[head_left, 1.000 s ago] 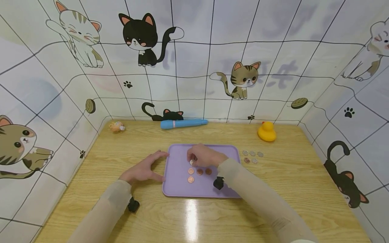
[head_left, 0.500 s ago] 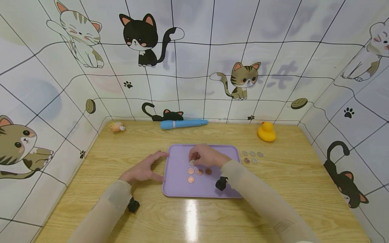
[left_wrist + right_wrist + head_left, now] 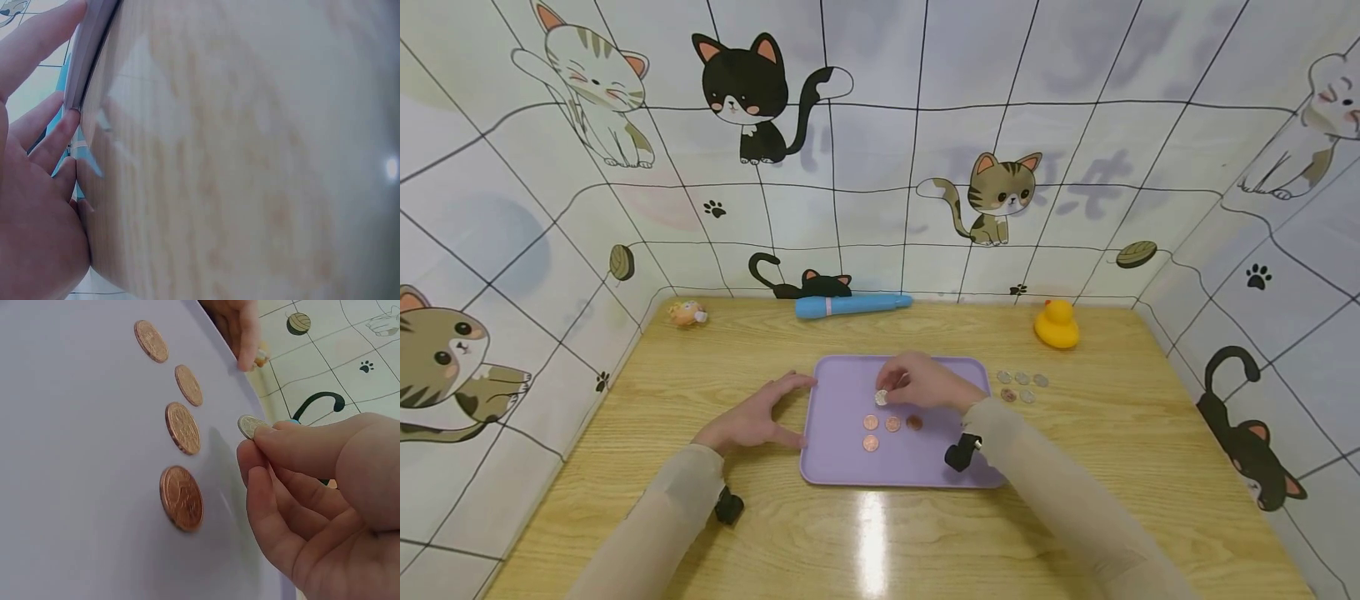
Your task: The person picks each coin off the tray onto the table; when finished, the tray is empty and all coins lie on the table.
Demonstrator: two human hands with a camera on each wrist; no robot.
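Just shifted a short way to the right over the oblong lavender plastic tray (image 3: 838,458), pinching a small, round, silver-coloured metal coin (image 3: 882,398) between thumb and forefinger of the right hand (image 3: 922,383). Held a second ago almost straight beyond the leftmost of four round copper-coloured metal coins (image 3: 892,424); now held, in the head view, beyond the gap between that one and its neighbour, tilted rather than flat. Appears lifted clear of the tray floor in the right wrist view, though hard to judge by how much. Have left the copper-coloured coins undisturbed: lying in a row of three, with the fourth on the near side of the leftmost. Still touching the tray's left rim with the left hand (image 3: 760,417), fingers loose and spread, grasping nothing. Have also left four more silver-coloured metal coins (image 3: 1022,378) and one loose copper-coloured metal coin (image 3: 1008,395) untouched on the pale wood-grain tabletop (image 3: 808,542), just beside the tray's right edge. Most likely means still adjusting the pinched coin's position: not yet let go, not yet laid down among the others.
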